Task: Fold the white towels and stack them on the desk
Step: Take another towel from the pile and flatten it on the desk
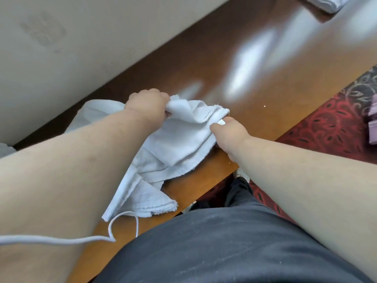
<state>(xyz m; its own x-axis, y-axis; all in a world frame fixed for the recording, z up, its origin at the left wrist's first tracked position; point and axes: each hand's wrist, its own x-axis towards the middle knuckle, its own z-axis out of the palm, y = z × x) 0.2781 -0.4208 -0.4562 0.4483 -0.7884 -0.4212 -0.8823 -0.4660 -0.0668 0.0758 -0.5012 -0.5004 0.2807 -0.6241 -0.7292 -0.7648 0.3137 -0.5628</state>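
Both hands grip a crumpled white towel [173,144] lying on the brown counter [234,58] near its front edge. The left hand [146,105] is fisted around a bunched fold at the towel's far side, its fingertips buried in the cloth. The right hand [228,133] pinches the towel's right edge, with most of its fingers hidden underneath. The left forearm covers part of the towel, and a loose corner lies close to the counter's front edge. More white cloth [95,111] shows behind the left wrist, its shape unclear. A folded white stack [326,3] sits at the counter's far end, cut off by the top edge. A white cord [114,235] loops across the foreground, its ends out of view
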